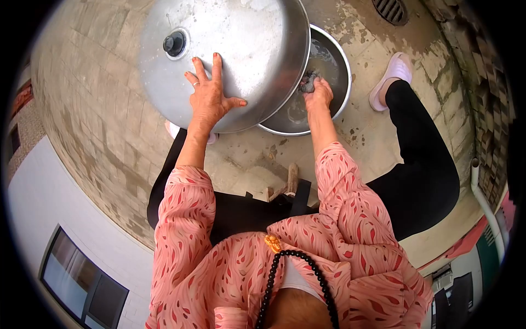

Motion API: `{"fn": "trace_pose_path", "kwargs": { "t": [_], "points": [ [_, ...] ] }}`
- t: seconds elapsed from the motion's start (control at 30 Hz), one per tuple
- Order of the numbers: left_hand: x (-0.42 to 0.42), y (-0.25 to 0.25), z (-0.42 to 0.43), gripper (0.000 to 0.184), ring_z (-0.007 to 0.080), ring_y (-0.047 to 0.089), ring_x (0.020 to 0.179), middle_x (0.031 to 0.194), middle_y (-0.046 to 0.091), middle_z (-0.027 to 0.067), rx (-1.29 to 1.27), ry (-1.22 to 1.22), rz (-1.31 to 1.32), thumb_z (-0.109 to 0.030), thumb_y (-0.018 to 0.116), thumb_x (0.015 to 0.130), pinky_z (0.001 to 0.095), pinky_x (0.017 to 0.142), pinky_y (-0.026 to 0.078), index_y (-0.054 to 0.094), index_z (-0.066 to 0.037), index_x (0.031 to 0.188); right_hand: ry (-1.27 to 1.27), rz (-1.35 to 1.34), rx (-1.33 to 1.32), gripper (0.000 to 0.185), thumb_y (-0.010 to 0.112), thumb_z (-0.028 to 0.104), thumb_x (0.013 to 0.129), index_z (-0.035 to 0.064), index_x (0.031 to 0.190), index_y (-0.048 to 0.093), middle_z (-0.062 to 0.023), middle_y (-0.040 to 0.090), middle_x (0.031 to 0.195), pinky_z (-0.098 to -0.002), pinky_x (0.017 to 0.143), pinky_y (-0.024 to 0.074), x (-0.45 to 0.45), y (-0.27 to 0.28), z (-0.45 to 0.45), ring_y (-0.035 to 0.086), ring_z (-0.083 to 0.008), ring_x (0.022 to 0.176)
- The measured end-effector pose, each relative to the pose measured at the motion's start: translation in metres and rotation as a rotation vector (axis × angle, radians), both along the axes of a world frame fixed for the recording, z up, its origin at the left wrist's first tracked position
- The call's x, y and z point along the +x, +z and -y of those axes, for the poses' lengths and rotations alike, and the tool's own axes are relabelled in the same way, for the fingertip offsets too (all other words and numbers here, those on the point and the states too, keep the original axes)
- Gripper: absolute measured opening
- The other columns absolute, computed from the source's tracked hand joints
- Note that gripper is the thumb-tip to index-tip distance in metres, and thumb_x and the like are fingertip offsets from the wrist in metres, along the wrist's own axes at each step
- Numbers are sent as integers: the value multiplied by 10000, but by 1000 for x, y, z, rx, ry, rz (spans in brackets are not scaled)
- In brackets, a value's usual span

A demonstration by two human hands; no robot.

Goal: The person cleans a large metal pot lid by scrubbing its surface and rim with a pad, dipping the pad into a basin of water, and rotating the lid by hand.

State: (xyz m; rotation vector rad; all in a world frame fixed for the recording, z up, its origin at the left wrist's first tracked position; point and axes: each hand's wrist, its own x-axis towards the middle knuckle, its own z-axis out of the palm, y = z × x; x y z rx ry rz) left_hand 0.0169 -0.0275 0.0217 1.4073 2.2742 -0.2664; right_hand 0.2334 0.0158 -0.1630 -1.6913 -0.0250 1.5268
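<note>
A large metal pot lid (257, 60) with a black knob (174, 43) is tilted over the left part of a round metal basin (343, 60). My left hand (210, 96) lies on the lid's outer face, fingers spread, below the knob. Murky water (330, 64) stands in the basin. Over the water, my right hand (320, 94) is closed around a dark grey scrubbing pad (308, 81), partly hidden by the fingers. The pad is near the lid's right edge; whether it touches the lid I cannot tell.
I sit with legs apart on a low wooden stool (292, 178), mostly hidden. The paved floor (98, 98) has wet patches. A drain grate (391, 10) lies beyond the basin at the upper right. A brick wall (485, 82) and a pipe (487, 203) run along the right.
</note>
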Motion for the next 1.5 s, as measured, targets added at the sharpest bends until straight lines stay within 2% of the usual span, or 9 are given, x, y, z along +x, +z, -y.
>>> {"fn": "trace_pose_path", "kwargs": {
  "t": [0.13,0.23,0.3,0.47,0.67,0.97,1.23,1.37,1.5],
  "points": [
    [0,-2,5,1343,614,231,1329,1546,108,298,38,-13,8,-395,935,422,592,882,503,186,-242,1526,350,384,625,193,583,55,924,1,1106,616,-83,670,1012,-316,776,531,-24,98,-8,644,-182,836],
    [-2,-1,4,1323,626,226,1322,1541,104,306,72,-14,25,-390,936,432,583,839,525,199,-238,1521,896,864,1129,323,620,112,884,132,1207,623,-103,539,1353,-437,1068,363,-62,110,-16,436,-305,1330],
    [-3,-3,7,1302,649,198,1318,1534,86,322,79,-18,49,-372,941,444,581,788,545,215,-226,1514,996,948,1212,340,640,115,860,125,1199,612,-73,516,1377,-553,1106,260,-74,97,-53,359,-302,1376],
    [-4,-4,7,1347,604,220,1341,1553,108,281,51,8,9,-433,931,397,562,811,546,208,-235,1516,958,1064,1226,362,608,103,869,136,1230,607,-72,506,1396,-572,1081,282,-99,86,-118,406,-297,1338],
    [-3,-2,7,1354,570,212,1365,1564,113,255,60,77,46,-387,942,403,561,820,549,209,-66,1495,1397,1005,1318,456,692,112,799,165,1243,607,-19,514,1389,-565,1081,292,-61,126,13,434,-235,1327],
    [-3,4,9,1318,543,180,1388,1571,109,231,93,92,87,-352,943,422,670,814,513,226,13,1467,1278,1342,1250,420,595,180,901,163,1316,534,-59,483,1425,-564,1069,261,-157,96,-141,400,-271,1347],
    [-7,-6,14,1307,555,153,1387,1570,96,231,128,80,142,-382,938,447,683,808,513,225,17,1468,1659,1032,1597,442,617,171,878,186,1313,538,-32,503,1400,-516,1080,290,-129,121,-93,423,-232,1336],
    [-7,-1,9,1303,563,137,1387,1569,90,238,72,72,96,-393,935,457,696,809,504,225,22,1468,1446,1379,1206,455,558,229,922,140,1362,480,-77,454,1444,-541,1066,273,-187,96,-161,381,-286,1358],
    [-9,1,7,1283,564,131,1388,1569,83,244,47,88,136,-383,929,479,701,821,496,225,30,1468,1639,1069,1582,491,610,209,888,146,1359,491,-56,469,1437,-529,1089,271,-182,109,-80,403,-267,1353]
  ]
}}
